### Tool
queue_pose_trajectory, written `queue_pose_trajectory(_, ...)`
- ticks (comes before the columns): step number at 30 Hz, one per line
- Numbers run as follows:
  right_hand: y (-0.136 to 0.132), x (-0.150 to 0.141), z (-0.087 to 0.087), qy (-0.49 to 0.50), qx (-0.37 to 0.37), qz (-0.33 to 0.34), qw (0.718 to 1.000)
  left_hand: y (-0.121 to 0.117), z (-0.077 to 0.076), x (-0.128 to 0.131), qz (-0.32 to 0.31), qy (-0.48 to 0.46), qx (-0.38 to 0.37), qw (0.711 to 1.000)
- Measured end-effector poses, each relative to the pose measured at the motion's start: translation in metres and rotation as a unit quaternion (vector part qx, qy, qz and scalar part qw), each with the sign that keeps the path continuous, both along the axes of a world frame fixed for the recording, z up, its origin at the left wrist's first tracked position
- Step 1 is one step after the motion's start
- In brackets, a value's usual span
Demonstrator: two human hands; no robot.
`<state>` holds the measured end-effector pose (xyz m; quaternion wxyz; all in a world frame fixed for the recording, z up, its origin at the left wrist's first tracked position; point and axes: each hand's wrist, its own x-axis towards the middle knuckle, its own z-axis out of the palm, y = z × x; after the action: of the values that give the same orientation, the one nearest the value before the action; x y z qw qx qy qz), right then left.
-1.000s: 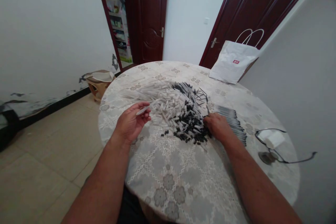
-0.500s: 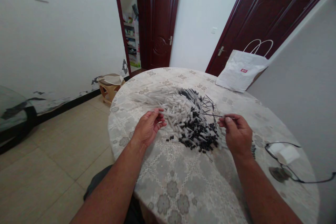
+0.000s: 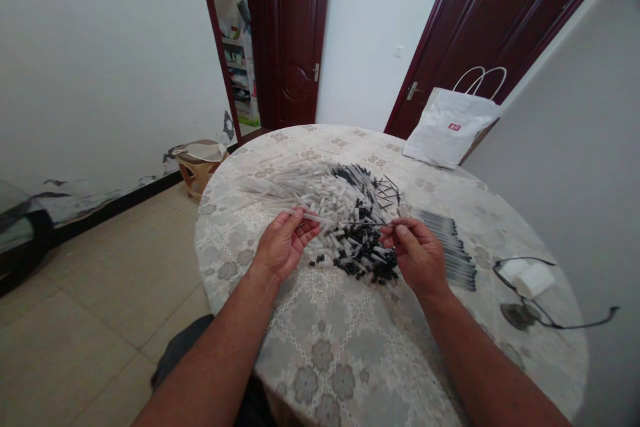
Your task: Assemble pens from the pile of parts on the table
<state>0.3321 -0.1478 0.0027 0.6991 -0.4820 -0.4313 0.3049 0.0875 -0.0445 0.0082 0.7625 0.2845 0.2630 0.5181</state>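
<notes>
Tabletop — hands closer, refill between.

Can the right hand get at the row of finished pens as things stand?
Probably yes. The finished pens lie flat just beside the right hand with nothing between them, but its fingertips already pinch a thin refill.

A clear pen barrel lies nearly level in the left hand's fingertips. A thin dark refill runs level from the right hand's pinch toward the barrel's end, above the heap of parts.
</notes>
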Motion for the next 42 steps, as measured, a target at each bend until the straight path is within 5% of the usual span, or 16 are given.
queue_pose_trajectory(20, -0.009, -0.013, -0.001, -0.157, 0.005, -0.023, 0.987, -0.002, 0.000, 0.004, 0.019, 0.038, 0.032, 0.999)
queue_pose_trajectory(28, -0.015, -0.028, -0.002, -0.233, -0.017, 0.095, 0.968, -0.008, 0.000, 0.005, -0.013, 0.041, 0.030, 0.999)
queue_pose_trajectory(42, -0.009, -0.036, -0.010, -0.093, -0.124, 0.184, 0.971, -0.019, -0.006, 0.013, -0.142, 0.062, 0.023, 0.988)
